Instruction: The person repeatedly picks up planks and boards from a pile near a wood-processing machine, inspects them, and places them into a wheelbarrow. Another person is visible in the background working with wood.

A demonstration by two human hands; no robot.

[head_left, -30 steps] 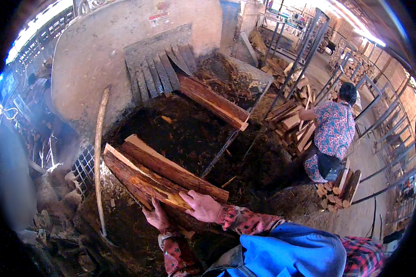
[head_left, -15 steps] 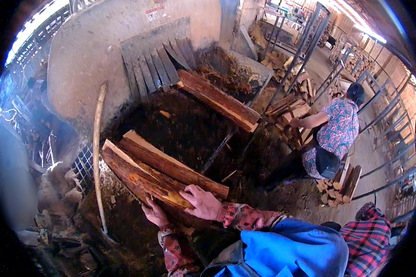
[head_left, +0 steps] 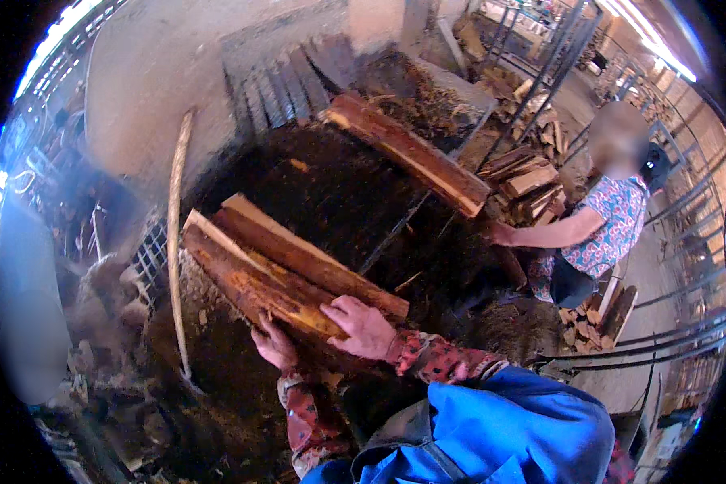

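Two long split logs (head_left: 278, 266) with reddish bark lie side by side on dark soil, running from upper left to lower right. My left hand (head_left: 274, 344) grips their near end from below and the left. My right hand (head_left: 366, 327) lies flat on top of the same end, fingers wrapped over the wood. A third long log (head_left: 407, 153) rests at the far side of the dark pit (head_left: 331, 194), and another person (head_left: 601, 230) in a patterned shirt has a hand at its right end.
A thin pale stick (head_left: 173, 242) leans upright at the left. Slanted grey boards (head_left: 282, 77) stand behind the pit against a pale wall. Stacked split firewood (head_left: 528, 173) lies at the right near metal bars (head_left: 540, 64). More cut wood (head_left: 601, 319) sits by the other person.
The view has shifted slightly and the logs under my hands sit a little nearer. The other person has leaned in toward the far log's end.
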